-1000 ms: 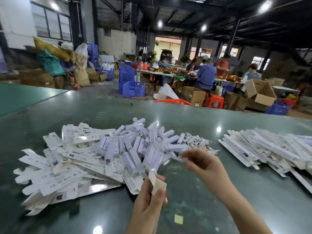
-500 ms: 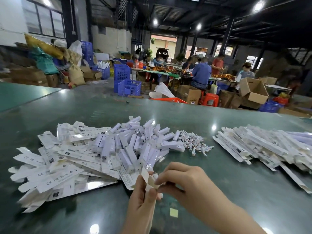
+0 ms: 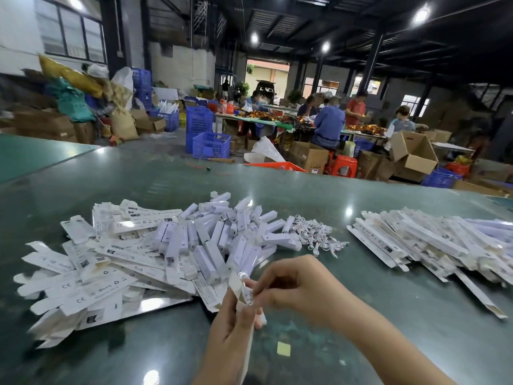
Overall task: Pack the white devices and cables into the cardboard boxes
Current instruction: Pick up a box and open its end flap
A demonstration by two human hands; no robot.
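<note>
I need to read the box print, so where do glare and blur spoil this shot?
Head view: ceiling lamps glare on the table and on the sheet under the flat boxes; the near-left boxes smear; edges bow from the wide lens.

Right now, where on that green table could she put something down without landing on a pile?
Bare tabletop lies between the cable bundle and the packed boxes on the right, also across the far side of the table. The near edge by the yellow scrap is free too. Left of her hands, flat cartons and white devices crowd it.
</note>
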